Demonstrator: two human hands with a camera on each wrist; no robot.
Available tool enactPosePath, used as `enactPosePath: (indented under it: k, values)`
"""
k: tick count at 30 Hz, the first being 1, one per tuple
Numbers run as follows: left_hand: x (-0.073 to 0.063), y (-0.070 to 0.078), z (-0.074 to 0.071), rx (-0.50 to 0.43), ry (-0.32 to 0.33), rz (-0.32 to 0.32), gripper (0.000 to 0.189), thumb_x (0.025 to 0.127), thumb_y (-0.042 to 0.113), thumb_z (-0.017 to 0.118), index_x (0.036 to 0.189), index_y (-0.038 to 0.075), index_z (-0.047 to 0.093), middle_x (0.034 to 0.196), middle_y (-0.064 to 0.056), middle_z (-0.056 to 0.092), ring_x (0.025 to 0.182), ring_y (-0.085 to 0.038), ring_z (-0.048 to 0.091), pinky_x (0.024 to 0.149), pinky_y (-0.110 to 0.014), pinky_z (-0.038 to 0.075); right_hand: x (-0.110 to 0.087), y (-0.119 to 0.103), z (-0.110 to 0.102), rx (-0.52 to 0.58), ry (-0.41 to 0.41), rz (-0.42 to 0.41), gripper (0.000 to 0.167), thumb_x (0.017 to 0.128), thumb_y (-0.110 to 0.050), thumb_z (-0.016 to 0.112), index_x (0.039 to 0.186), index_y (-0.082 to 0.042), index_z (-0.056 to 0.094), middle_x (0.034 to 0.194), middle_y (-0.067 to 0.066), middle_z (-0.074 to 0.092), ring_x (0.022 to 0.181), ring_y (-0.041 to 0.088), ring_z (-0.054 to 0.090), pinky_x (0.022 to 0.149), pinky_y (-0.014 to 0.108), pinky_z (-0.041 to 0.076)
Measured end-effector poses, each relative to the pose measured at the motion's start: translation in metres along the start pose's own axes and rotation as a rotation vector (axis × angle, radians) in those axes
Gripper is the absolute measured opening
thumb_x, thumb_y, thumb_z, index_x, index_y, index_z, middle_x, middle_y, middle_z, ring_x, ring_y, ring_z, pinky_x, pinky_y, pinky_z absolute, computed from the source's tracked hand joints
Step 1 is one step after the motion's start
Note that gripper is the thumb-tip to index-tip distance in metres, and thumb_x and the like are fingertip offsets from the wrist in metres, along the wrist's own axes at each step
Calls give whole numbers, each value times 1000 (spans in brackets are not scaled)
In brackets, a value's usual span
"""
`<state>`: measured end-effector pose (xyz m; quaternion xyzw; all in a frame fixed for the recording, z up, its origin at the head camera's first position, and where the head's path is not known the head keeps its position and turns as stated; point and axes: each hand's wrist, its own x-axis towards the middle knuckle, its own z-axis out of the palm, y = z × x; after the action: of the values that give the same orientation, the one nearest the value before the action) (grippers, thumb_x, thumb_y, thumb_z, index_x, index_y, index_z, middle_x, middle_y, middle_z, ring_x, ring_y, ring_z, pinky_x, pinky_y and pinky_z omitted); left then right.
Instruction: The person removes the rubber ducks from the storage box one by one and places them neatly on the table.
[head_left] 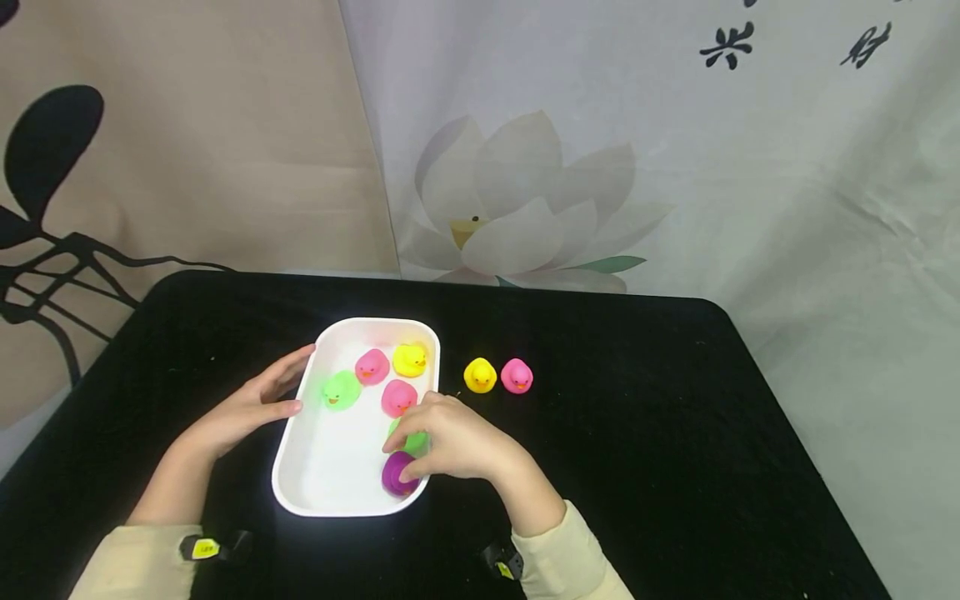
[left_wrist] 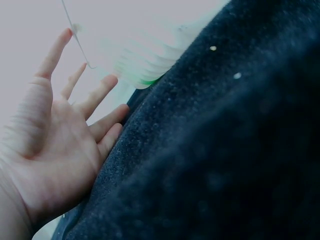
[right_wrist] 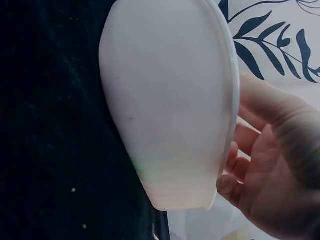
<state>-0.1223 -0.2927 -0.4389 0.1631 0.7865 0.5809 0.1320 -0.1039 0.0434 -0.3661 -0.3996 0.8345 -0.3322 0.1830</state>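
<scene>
In the head view a white tray (head_left: 341, 467) holds several small rubber ducks. My left hand (head_left: 262, 396) touches its left rim, fingers straight and spread; the left wrist view shows the open palm (left_wrist: 65, 135). My right hand (head_left: 457, 442) reaches over the right rim, thumb and index finger bent about a purple rubber duck (head_left: 396, 473) near the tray's front right corner. A green duck (head_left: 416, 440) lies partly hidden under that hand. In the right wrist view my right hand (right_wrist: 270, 160) curls over the rim, and the tray wall hides the ducks.
Farther back in the tray are two pink ducks (head_left: 372, 367), a yellow duck (head_left: 410, 360) and a green duck (head_left: 341, 390). Right of the tray, another yellow duck (head_left: 480, 376) and a pink duck (head_left: 517, 376) stand on the black tablecloth (head_left: 637, 467). A printed curtain (head_left: 750, 167) hangs behind.
</scene>
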Motion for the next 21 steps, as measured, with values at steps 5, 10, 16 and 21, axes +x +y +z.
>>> enactPosePath:
  k: [5,10,16,21]
  values:
    - [1,1,0,5,2,5,75,87,12,61,152,23,24,153,-12,27,135,-44,25,92,-69,35,2,-1,1,-43,-24,6,34,72,-28,84,105,-21,74,93,-17,66,93,5,52,76,16,44]
    - [1,1,1,11,-1,14,75,87,11,61,152,22,24,153,-12,27,135,-44,25,91,-69,35,4,-1,2,-57,-41,5,31,72,-27,85,101,-22,76,89,-19,65,92,5,51,73,14,44]
    - [1,2,1,6,4,12,75,87,11,62,151,22,25,152,-11,28,134,-42,28,92,-69,34,6,-2,4,-46,-80,12,29,73,-24,84,100,-21,76,87,-19,64,87,3,52,69,12,46]
    - [1,2,2,5,-4,18,75,87,10,61,152,21,24,152,-12,28,134,-41,29,93,-68,35,8,-2,6,-50,-107,23,27,73,-23,84,99,-20,76,85,-18,63,84,0,53,70,12,46]
